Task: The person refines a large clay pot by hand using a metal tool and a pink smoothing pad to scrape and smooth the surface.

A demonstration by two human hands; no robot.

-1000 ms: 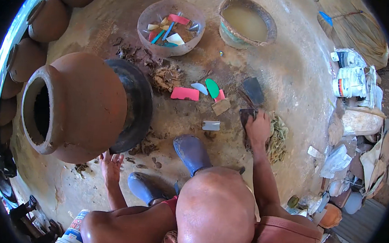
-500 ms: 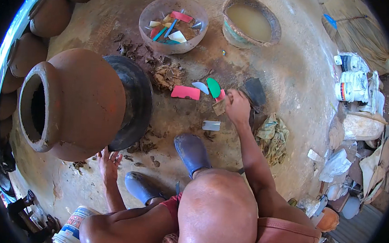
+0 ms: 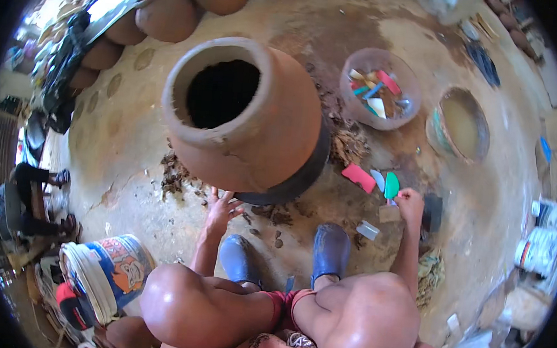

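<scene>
A large brown clay pot (image 3: 262,135) with a wide rim lies tilted, mouth toward the upper left, its base in a black round stand (image 3: 290,184). My left hand (image 3: 220,212) is open below the pot, fingers spread, fingertips at the stand's lower edge. My right hand (image 3: 410,206) is closed at the edge of a small pink piece (image 3: 399,195), which it seems to pinch; the fingers partly hide it. Beside it lie a green half-round scraper (image 3: 391,185), a pale blue one (image 3: 378,180), a tan block (image 3: 389,214), a red-pink strip (image 3: 358,177) and a clear piece (image 3: 368,230).
A translucent bowl (image 3: 353,102) of coloured pieces and a bucket (image 3: 437,129) of cloudy water stand beyond. A dark block (image 3: 432,212) and a crumpled cloth (image 3: 430,276) lie right. Several pots (image 3: 167,14) line the back; a white bucket (image 3: 103,272) is at left.
The view has swung left, so the pot now sits nearer the middle and more of the left side shows. Both hands remain beside the same things, the right one at the scrapers.
</scene>
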